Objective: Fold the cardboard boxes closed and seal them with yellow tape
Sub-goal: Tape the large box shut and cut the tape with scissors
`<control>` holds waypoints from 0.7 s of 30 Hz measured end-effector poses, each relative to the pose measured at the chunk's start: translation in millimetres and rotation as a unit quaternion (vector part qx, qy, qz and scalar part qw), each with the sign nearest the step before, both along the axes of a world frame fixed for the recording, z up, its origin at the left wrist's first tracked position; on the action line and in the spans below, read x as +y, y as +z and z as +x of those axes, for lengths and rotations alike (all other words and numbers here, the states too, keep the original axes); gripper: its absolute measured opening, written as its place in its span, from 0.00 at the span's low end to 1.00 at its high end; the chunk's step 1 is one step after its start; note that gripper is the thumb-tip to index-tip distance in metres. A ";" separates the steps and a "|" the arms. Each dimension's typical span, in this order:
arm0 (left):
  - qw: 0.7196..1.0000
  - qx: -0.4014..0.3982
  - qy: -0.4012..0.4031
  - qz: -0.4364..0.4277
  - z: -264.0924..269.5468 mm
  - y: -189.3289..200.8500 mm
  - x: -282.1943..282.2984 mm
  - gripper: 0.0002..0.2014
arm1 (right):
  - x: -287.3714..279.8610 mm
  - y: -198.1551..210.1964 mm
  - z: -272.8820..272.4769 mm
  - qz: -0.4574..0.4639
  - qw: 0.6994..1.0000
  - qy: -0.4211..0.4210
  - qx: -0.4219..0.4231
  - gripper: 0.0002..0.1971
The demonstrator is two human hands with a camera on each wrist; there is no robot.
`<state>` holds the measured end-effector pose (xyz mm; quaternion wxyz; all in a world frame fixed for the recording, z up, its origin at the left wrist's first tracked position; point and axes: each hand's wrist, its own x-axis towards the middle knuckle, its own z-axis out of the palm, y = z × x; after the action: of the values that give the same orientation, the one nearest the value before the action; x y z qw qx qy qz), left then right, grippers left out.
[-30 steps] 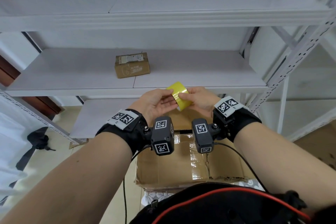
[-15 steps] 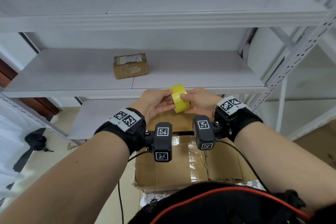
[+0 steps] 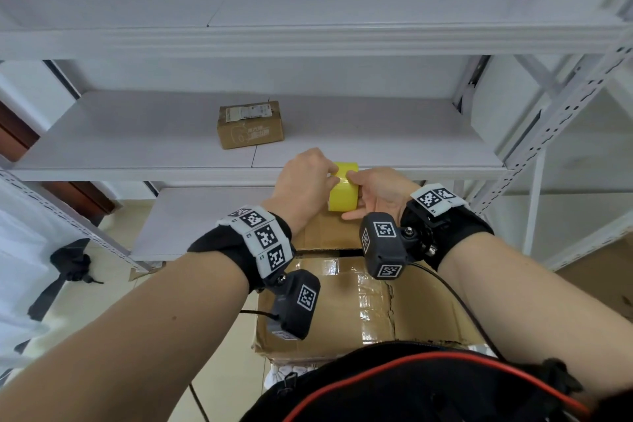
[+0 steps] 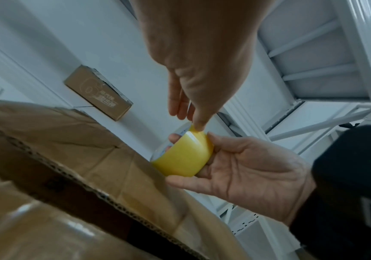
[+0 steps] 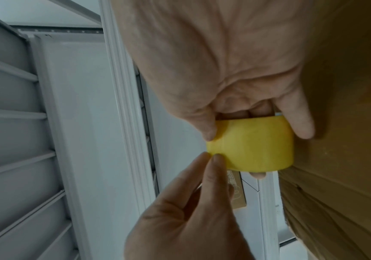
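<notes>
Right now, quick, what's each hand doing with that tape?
Left hand: pinching the loose end of the yellow tape roll between fingertips.
Right hand: gripping the roll itself, fingers curled round it.

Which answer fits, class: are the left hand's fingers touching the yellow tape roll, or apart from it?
Touching. The left wrist view shows the left hand's fingers pinching the lifted end of the tape roll, which the right hand holds.
</notes>
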<state>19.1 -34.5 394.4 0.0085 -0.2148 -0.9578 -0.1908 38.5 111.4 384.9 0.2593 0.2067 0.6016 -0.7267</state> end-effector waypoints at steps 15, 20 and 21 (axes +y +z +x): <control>0.995 0.064 -0.053 -0.059 1.7 -1.0 -7.6 0.14 | -10.7 4.9 1.3 -0.025 0.999 -0.022 -0.028 0.12; 0.998 0.050 -0.032 -0.030 0.3 -2.3 -8.9 0.12 | -12.2 5.6 0.4 -0.037 0.999 -0.020 -0.030 0.13; 0.999 0.043 -0.027 -0.017 0.2 -2.8 -9.2 0.12 | -11.4 4.7 -0.4 -0.043 0.998 -0.025 -0.028 0.13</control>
<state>19.3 -43.6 391.6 0.0406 -0.2486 -0.9536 -0.1649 38.1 100.0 389.6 0.2663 0.2304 0.5572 -0.7520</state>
